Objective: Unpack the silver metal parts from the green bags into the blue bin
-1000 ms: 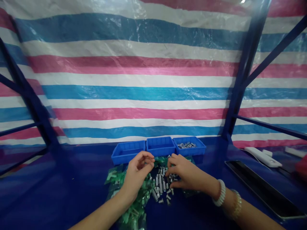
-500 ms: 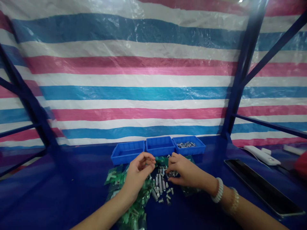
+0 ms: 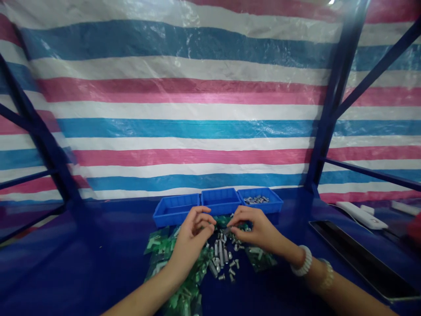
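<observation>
My left hand (image 3: 194,232) hovers left of the metal parts, fingers loosely curled and thumb apart from the index finger; I see nothing in it. My right hand (image 3: 251,224) pinches a small grey metal part (image 3: 226,230) between thumb and fingertips, its exact kind too small to tell. Below and between the hands lie loose silver cylindrical pieces (image 3: 221,253) and short screws (image 3: 232,264). Green-tinted plastic bags (image 3: 187,287) with small parts lie under and around my left forearm. Another small bag (image 3: 261,259) sits beneath my right wrist.
Three blue bins stand in a row behind the hands: a left bin (image 3: 176,216), a middle bin (image 3: 221,205) and a right bin (image 3: 274,205) with metal pieces inside. A dark flat tablet-like device (image 3: 358,256) and a white device (image 3: 360,215) lie at right. Blue frame posts (image 3: 329,109) flank the table.
My right hand has lifted and shifted a little away from the pile of small parts, uncovering the bag under its wrist. The left hand has barely moved.
</observation>
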Demonstrator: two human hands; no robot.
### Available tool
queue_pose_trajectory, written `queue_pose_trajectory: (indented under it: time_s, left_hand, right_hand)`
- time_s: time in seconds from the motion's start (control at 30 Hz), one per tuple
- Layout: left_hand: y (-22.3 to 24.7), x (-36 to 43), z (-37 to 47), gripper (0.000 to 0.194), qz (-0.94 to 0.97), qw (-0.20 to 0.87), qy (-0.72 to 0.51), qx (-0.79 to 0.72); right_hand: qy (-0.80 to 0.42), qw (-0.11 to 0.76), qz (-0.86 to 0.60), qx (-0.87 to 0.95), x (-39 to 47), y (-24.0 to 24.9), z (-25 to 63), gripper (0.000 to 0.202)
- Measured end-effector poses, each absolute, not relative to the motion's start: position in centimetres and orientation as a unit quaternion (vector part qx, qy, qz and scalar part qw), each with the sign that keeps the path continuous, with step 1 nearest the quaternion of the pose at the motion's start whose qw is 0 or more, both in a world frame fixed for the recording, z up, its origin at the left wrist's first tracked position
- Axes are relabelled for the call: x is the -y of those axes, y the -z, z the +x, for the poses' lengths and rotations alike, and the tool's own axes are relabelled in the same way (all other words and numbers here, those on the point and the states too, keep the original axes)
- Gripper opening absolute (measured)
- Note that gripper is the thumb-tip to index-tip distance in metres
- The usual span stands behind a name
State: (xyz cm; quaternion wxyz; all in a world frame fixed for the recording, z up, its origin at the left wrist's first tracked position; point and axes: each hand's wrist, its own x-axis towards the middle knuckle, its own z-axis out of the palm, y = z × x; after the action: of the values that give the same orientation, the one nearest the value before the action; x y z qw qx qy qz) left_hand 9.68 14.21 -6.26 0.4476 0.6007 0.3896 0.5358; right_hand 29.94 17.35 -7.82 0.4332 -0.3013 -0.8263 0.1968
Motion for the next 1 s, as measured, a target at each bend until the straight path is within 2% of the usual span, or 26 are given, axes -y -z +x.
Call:
queue_pose_trajectory:
  time_s: [0.17, 0.33, 0.47, 0.57, 0.7, 0.8, 0.9, 1.0]
  left_hand:
    - [6.2, -13.5, 10.3, 0.022, 0.628, 0.510, -0.466, -0.358]
    - [6.4, -13.4, 10.4, 0.028, 0.572, 0.568, -0.470, -0.359]
    - [6.4, -13.7, 10.1, 0.027, 0.515, 0.639, -0.453, -0.349]
    - [6.5, -13.8, 10.0, 0.023, 0.483, 0.667, -0.453, -0.343]
    - [6.6, -13.9, 9.9, 0.019, 0.485, 0.648, -0.481, -0.336]
    - [6.5, -13.9, 9.8, 0.019, 0.531, 0.584, -0.510, -0.341]
    - [6.2, -13.7, 9.9, 0.017, 0.594, 0.508, -0.519, -0.345]
    - [6.1, -13.6, 10.2, 0.015, 0.631, 0.479, -0.513, -0.330]
  right_hand:
    - [-0.370, 0.520, -0.287, 0.714, -16.7, 7.2, 29.4, 0.013]
    - [-0.399, 0.535, -0.251, 0.701, -16.4, 8.0, 28.7, 0.013]
    - [-0.402, 0.542, -0.240, 0.698, -16.4, 8.4, 28.4, 0.015]
    - [-0.451, 0.524, -0.248, 0.679, -16.4, 8.3, 28.4, 0.017]
    - [-0.579, 0.512, -0.268, 0.575, -16.3, 8.2, 28.3, 0.020]
    - [-0.652, 0.474, -0.261, 0.531, -16.1, 8.2, 27.9, 0.032]
    - [-0.681, 0.418, -0.267, 0.539, -15.8, 8.5, 27.5, 0.047]
    - [-0.669, 0.396, -0.286, 0.560, -15.5, 8.8, 27.2, 0.051]
